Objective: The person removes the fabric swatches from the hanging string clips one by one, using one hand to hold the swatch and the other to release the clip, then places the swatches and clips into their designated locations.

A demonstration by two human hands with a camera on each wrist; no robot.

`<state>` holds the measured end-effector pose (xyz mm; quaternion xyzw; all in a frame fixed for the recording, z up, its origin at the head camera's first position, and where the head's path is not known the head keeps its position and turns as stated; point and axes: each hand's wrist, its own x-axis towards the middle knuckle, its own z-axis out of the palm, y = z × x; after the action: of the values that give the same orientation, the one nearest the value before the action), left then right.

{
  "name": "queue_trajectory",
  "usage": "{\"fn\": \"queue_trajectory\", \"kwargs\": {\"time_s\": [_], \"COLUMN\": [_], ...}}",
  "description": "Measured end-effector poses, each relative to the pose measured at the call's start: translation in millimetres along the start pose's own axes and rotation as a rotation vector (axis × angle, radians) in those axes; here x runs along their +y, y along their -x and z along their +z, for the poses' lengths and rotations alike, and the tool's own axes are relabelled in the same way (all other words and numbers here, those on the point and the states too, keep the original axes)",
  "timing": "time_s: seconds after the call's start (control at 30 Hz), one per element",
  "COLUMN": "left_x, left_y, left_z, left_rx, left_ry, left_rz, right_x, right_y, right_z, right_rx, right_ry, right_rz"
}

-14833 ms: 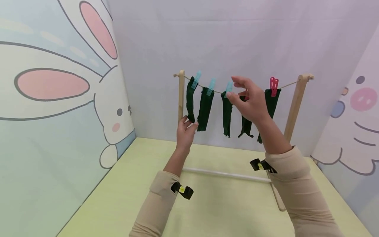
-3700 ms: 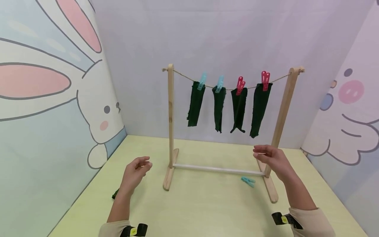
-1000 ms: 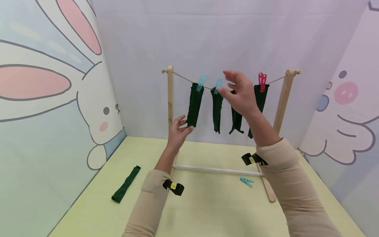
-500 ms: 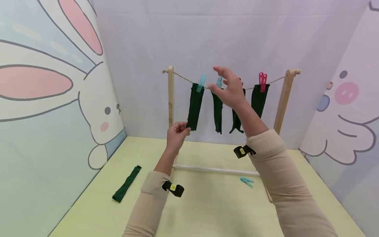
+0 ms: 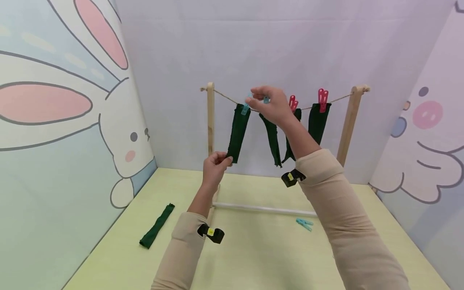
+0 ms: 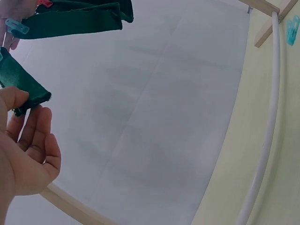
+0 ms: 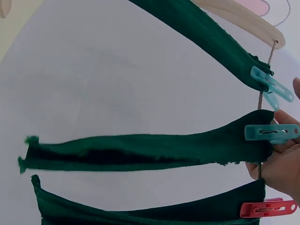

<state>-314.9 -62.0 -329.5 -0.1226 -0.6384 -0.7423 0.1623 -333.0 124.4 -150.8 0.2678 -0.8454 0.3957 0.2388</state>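
My left hand (image 5: pixel 213 171) pinches the lower end of a dark green cloth strip (image 5: pixel 238 135), the leftmost on the rope (image 5: pixel 225 96). In the left wrist view, thumb and fingertips meet on the strip's end (image 6: pixel 35 96). A light blue clothespin (image 5: pixel 245 109) clips its top to the rope. My right hand (image 5: pixel 273 106) has thumb and fingertips curled round that clothespin's upper handles. Right beside this hand, a second blue clothespin (image 7: pixel 262 132) holds another green strip (image 7: pixel 140 152), which swings slightly aslant. Red clothespins (image 5: pixel 323 100) hold two more strips (image 5: pixel 319 123).
Wooden posts (image 5: pixel 211 121) carry the rope, with a white bar (image 5: pixel 264 209) low between them. One green strip (image 5: pixel 157 226) lies on the table at left. A loose blue clothespin (image 5: pixel 304 224) lies in front of the bar at right.
Since the oldest frame, one strip and its blue clothespin came off the rope onto the table. Lately my left hand took the leftmost strip's lower end; my right hand moved left and closed at its clothespin.
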Motion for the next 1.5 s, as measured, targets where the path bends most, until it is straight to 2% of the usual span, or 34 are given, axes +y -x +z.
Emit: {"fn": "queue_trajectory", "kwargs": {"time_s": [0.1,0.2,0.43,0.57,0.87,1.07,1.17,1.3,1.37,1.5], "left_x": [-0.1,-1.0,-1.4,-2.1,-2.5,-4.4,-1.5,-2.3,-6.3,-4.5], "left_y": [1.1,1.8,1.2,1.8,3.5,6.3,9.1,11.5,11.6,14.9], "left_z": [-2.1,-4.0,-5.8,-6.6,-6.1,-5.3,-6.5,-9.6,-11.1,-13.8], "left_rx": [0.005,0.001,-0.009,-0.016,-0.009,-0.014,-0.03,-0.03,-0.02,-0.022], "left_ry": [0.025,0.034,0.025,0.028,0.032,0.061,0.068,0.035,0.017,-0.001], "left_rz": [0.004,0.004,0.012,0.005,0.003,0.02,0.003,-0.035,-0.037,-0.028], "right_x": [-1,-1,1,1,5,7,7,8,8,5], "right_y": [-1.1,-0.3,2.6,3.5,5.2,7.7,9.8,12.0,12.9,15.8], "right_z": [2,2,-2,-3,-7,-13,-15,-13,-12,-12], "right_rx": [-0.025,-0.03,0.016,0.042,0.125,0.191,0.244,0.3,0.32,0.365], "right_ry": [-0.022,-0.051,-0.177,-0.176,-0.189,-0.258,-0.29,-0.299,-0.31,-0.366], "right_rz": [-0.012,0.016,0.057,0.057,0.04,0.003,-0.017,-0.053,-0.063,-0.062]}}
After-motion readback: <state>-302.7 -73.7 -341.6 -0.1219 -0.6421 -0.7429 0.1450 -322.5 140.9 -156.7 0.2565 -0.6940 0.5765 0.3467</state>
